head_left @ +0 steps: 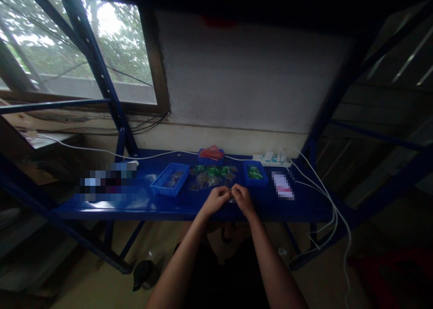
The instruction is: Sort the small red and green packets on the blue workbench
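The left hand [216, 200] and the right hand [242, 200] meet at fingertips, pinching a small shiny thing [232, 199] between them; its long axis I cannot tell. The spread of small packets [207, 179] lies just beyond the hands, somewhat to the left, so the left hand is nearer

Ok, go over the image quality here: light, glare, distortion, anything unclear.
Head view: window washed out in places, room dim, lower corners darkest. Head view: glare streaks the left of the blue table. Head view: posts lean outward, probably wide-lens stretch. Head view: blocky patches mask two spots on the table; detail between the hands is too small to read.
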Available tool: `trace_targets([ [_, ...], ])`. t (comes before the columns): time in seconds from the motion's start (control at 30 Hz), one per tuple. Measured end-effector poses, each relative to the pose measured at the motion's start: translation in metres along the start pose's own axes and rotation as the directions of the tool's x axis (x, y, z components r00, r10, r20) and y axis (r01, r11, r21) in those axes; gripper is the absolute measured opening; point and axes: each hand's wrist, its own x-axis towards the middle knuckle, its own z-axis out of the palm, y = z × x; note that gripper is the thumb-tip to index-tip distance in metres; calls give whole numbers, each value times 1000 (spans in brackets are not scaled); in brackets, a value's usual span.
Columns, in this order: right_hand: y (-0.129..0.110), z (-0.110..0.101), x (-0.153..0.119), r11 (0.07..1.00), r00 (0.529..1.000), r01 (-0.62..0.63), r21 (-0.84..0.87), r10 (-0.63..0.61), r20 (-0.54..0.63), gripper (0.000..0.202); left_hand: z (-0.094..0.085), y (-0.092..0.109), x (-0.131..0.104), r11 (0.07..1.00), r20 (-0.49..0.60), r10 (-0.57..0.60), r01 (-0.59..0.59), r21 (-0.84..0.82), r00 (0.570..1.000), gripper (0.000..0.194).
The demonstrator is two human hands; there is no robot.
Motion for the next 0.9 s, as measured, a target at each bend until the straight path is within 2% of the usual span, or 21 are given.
trace_targets([
  [0.1,-1,0,-1,1000,1000,9,-18,-9,-17,23,-1,1,0,1000,0,7,-7,-14,1000,27],
  [0.3,-3,2,-1,1000,1000,-3,0,3,-18,24,-2,0,1,998,-93,8,-14,-68,996,23],
  [0.47,-3,2,0,1000,999,-10,23,11,-34,22,0,-1,1,996,-117,-9,-2,-90,993,22],
  [0.63,-3,2,-2,1000,1000,-9,6,9,9,20,-1,-2,3,985,-149,-29,2,-175,988,26],
  [0.9,-5,2,-2,998,999,-36,45,35,30,24,-3,-4,4,984,-162,-25,-4,-179,986,28],
])
